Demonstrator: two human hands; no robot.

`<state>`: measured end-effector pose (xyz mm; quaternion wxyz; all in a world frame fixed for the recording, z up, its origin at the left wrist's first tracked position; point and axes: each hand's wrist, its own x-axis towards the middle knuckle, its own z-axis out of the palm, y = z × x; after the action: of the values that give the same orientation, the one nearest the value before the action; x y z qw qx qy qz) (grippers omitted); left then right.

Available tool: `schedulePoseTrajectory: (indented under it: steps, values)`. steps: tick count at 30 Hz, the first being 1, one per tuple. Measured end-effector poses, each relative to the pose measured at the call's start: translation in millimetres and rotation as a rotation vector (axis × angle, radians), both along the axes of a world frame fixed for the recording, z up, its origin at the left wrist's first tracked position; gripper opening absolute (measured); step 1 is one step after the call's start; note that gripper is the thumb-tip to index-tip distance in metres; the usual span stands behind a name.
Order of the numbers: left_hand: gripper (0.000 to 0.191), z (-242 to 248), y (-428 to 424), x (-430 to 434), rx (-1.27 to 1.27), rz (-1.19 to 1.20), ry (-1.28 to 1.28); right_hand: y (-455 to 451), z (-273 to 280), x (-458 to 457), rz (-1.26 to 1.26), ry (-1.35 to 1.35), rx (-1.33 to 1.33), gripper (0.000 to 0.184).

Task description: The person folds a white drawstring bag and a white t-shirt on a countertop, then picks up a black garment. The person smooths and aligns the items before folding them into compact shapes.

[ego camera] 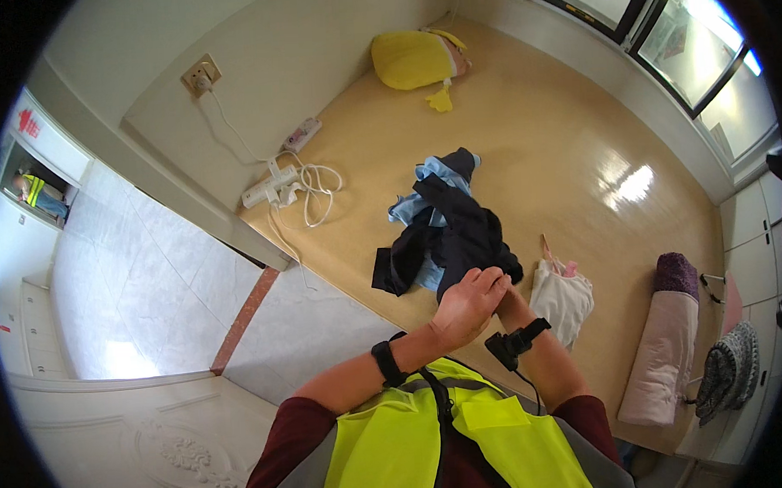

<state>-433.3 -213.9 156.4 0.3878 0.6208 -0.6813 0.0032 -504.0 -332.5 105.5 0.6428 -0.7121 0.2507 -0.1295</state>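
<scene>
My left hand is laid across my right hand, its fingers bent over the right one's. Both are at the near end of a black garment, whose edge runs behind my left hand. Whether my fingers grip the cloth is hidden. Under and around the black garment, light blue cloth shows, with a dark grey piece at the far end. The pile lies crumpled on a tan floor. Right of my hands is a white garment with a pink strap.
White power strips with a coiled cord lie at left by the wall. Farther off rests a yellow plush cushion. A pink-and-purple roll of bedding is at right, by white cabinets. A person is in a far doorway.
</scene>
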Motion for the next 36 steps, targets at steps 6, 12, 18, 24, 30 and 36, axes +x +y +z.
schedulePoseTrajectory:
  steps: [6, 12, 18, 24, 30, 36]
  values:
    - [0.047, 11, -1, 5, 0.029, 0.225, 0.32, -30, 18, 41, -0.106, 0.03, -0.237, 0.029]
    - [0.034, 17, 4, 8, 0.366, 0.006, 0.389, -34, 40, 33, -0.079, 0.078, -0.371, 0.029]
    - [0.036, 16, 17, 0, 0.368, -0.163, 0.379, -20, 53, 10, 0.04, 0.211, -0.538, 0.029]
    - [0.026, 10, 12, 16, 0.312, -0.06, 0.446, -17, 67, 13, 0.105, 0.403, -0.878, 0.029]
    - [0.023, -15, -36, 92, 0.243, 0.513, 0.636, 0, 41, 18, 0.133, 0.235, -0.378, 0.032]
    - [0.025, 0, -36, 166, 0.239, 0.852, 0.543, -21, 23, -29, -0.055, -0.093, 0.065, 0.03]
